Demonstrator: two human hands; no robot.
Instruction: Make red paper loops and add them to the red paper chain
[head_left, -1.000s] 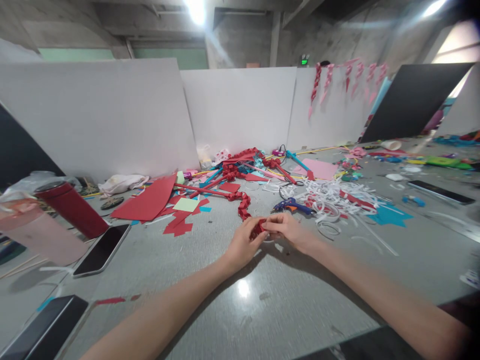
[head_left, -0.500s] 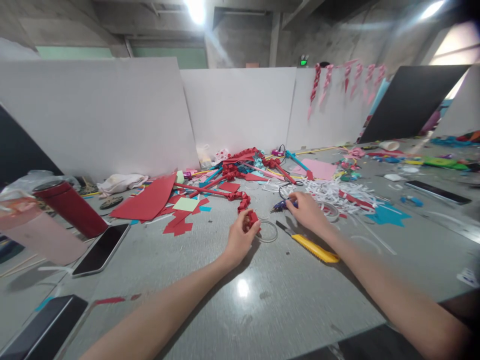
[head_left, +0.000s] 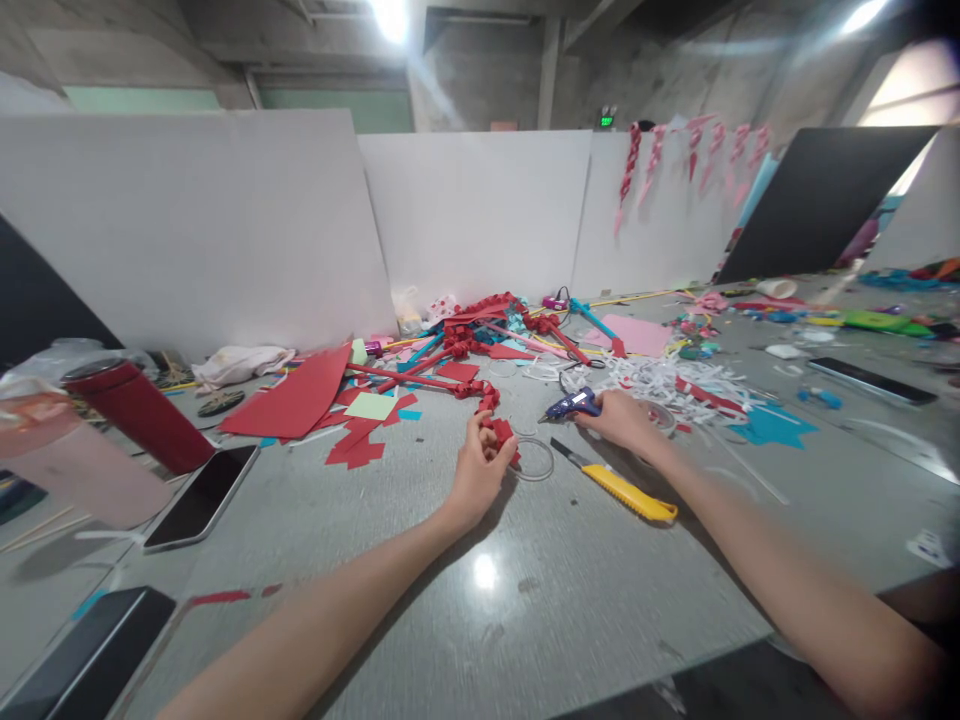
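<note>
My left hand (head_left: 480, 472) is closed on the near end of a folded red paper chain (head_left: 503, 432), which trails away from me toward the red pile. Just right of the fingers a clear ring (head_left: 535, 460), perhaps a tape roll, lies flat. My right hand (head_left: 619, 421) is wrapped round the handle of a dark blue glue gun (head_left: 571, 404), its nozzle pointing left toward the chain. Below that hand a yellow utility knife (head_left: 628, 493) rests with its blade out. Part of the gun's grip is hidden by my fingers.
Red paper sheets (head_left: 296, 398) and scraps lie to the left, white paper shreds (head_left: 660, 385) to the right. A phone (head_left: 204, 497), a red flask (head_left: 142, 415) and a pink cup (head_left: 75, 460) stand or lie at left. White boards (head_left: 480, 220) close off the back.
My right hand has shifted slightly right on the glue gun, so more of its body shows. The left hand stays nearly in place, its fingers slightly more raised around the red chain.
</note>
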